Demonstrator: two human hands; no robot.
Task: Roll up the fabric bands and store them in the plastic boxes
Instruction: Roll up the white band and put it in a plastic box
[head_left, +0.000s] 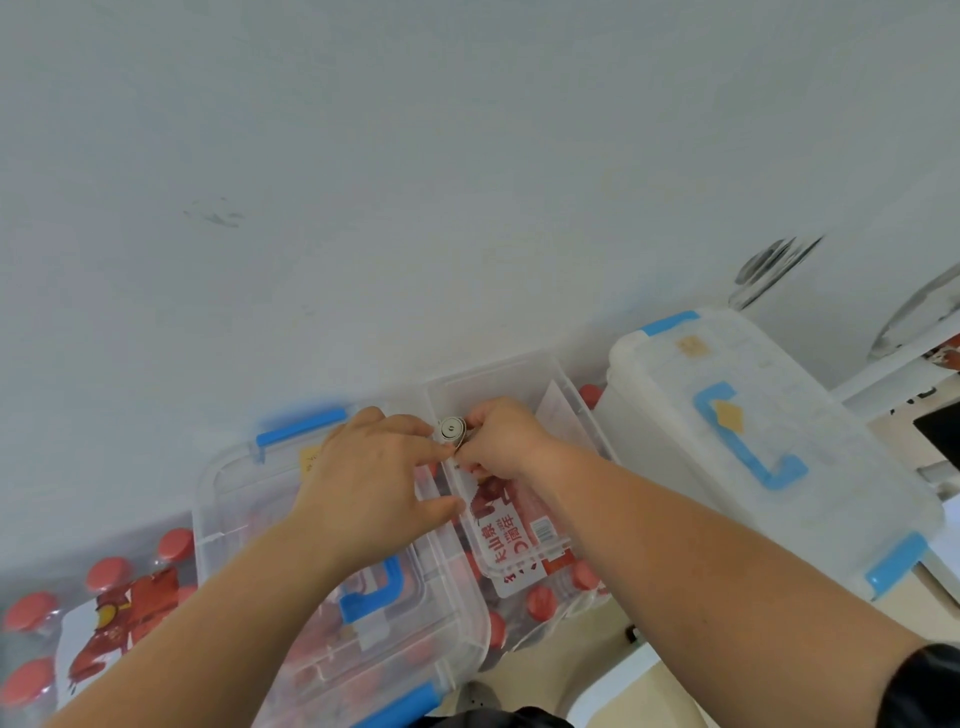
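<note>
Over the open box (488, 376), the right hand (501, 441) pinches the rolled band (451, 430) in curled fingers while the left hand (374, 467) steadies it with straight fingers, so rolling seems done and lowering it inside comes next.

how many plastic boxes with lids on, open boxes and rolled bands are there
boxes with lids on: 2 (left box, right box)
open box: 1
rolled band: 1
total: 4
</note>
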